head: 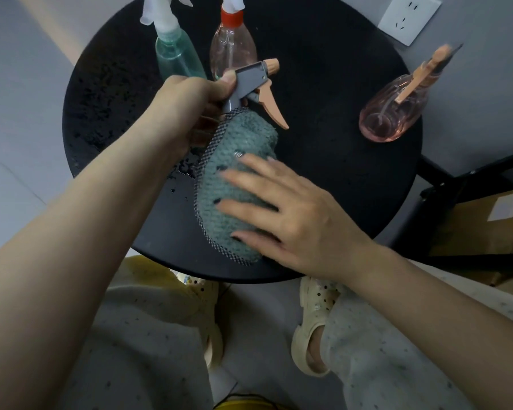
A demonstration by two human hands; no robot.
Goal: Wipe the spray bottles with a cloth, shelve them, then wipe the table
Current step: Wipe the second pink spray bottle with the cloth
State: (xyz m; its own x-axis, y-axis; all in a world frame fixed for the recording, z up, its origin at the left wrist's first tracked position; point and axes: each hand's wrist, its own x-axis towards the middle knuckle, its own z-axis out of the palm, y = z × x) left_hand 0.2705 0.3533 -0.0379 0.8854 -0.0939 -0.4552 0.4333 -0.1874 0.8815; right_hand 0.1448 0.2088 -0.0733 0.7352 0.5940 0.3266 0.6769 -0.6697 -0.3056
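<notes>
A spray bottle with a grey head (pixel 251 81) is held above the round black table (pixel 332 161), its body wrapped in a teal cloth (pixel 231 184) edged with dark mesh. The neck and head are gripped by the left hand (pixel 190 105), fingers curled round them and the thumb laid against the grey housing. The right hand (pixel 290 214) is spread flat over the cloth, fingers nearly straight and pressed on the wrapped body. The bottle's long axis is tilted, running from its covered base near the table's front edge up to the head further back; the peach nozzle and trigger are turned to the right.

Behind the left hand, a green-tinted bottle (pixel 175 54) with a white sprayer and a clear pinkish bottle (pixel 231 48) with an orange collar are stood upright. Well apart, at the right rim, a pink bottle (pixel 394 110) with a peach trigger is seen; a little liquid appears to be held in its base. The contents of the others cannot be told.
</notes>
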